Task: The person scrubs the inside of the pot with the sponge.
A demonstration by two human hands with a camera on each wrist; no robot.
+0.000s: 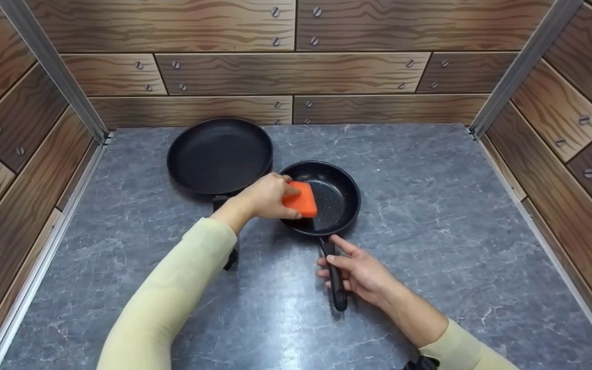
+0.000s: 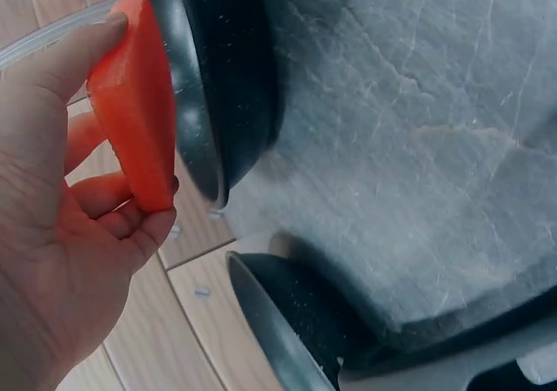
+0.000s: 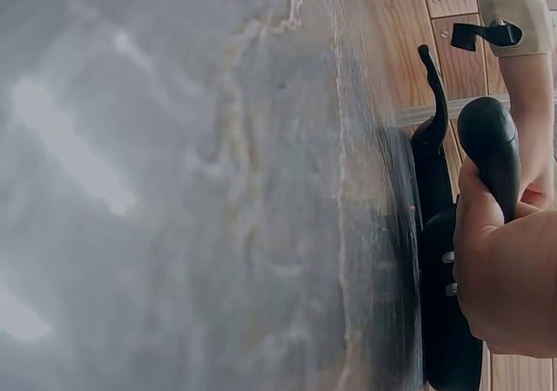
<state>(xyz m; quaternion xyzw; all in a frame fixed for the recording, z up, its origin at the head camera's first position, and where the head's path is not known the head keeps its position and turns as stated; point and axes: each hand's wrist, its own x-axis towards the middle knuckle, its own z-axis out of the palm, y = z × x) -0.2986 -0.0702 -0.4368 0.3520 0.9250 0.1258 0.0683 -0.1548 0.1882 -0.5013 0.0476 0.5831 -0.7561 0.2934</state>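
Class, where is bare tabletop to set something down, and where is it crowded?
Bare: tabletop between small pan and right wall, or large pan and left wall. Crowded: beside both pans, where the left hand grips an orange block.

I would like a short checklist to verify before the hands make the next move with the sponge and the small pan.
1. Sponge held by left hand: ok.
2. Right hand gripping the handle: ok.
3. Small pan opening upward: ok.
4. Sponge pressed against the pan's inside: cannot tell.
5. Small pan clean: cannot tell; pale specks may be dirt or finish.
6. Large pan not gripped by either hand: ok.
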